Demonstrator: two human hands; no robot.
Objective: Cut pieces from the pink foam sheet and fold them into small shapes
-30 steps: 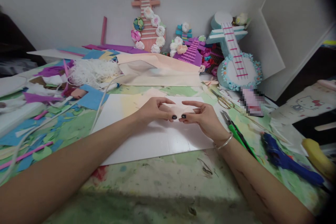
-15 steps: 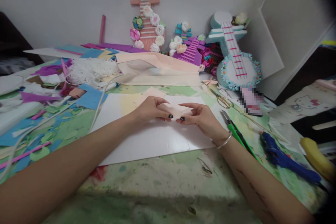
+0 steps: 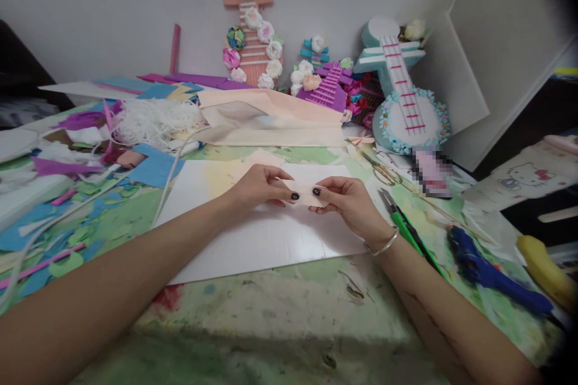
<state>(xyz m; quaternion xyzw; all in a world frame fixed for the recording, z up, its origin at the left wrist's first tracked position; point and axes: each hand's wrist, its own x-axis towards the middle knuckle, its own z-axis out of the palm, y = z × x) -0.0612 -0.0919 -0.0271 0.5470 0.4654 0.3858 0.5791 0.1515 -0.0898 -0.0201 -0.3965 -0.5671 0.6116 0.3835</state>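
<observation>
A small piece of pale peach paper (image 3: 305, 192) is held between my two hands, above a white board (image 3: 244, 248). My left hand (image 3: 261, 185) pinches its left end, with the thumb on the near face. At the other end my right hand (image 3: 339, 197) grips it, thumb pressed on the front and fingers behind. The fingers hide both ends of the paper. Flat on the board, behind my left hand, lie sheets of pale yellow paper (image 3: 220, 177) and peach paper (image 3: 262, 159).
Right of the board lie a green utility knife (image 3: 409, 230), gold-handled scissors (image 3: 383, 172) and a blue glue gun (image 3: 497, 277). Paper scraps and white shredded strands (image 3: 156, 121) cover the left side. Decorated instrument models, one light blue (image 3: 409, 96), stand against the wall.
The paper has been turned flatter towards me. My right thumb has shifted up onto its front face, and my right fingers have bent closer in. My left hand has barely moved.
</observation>
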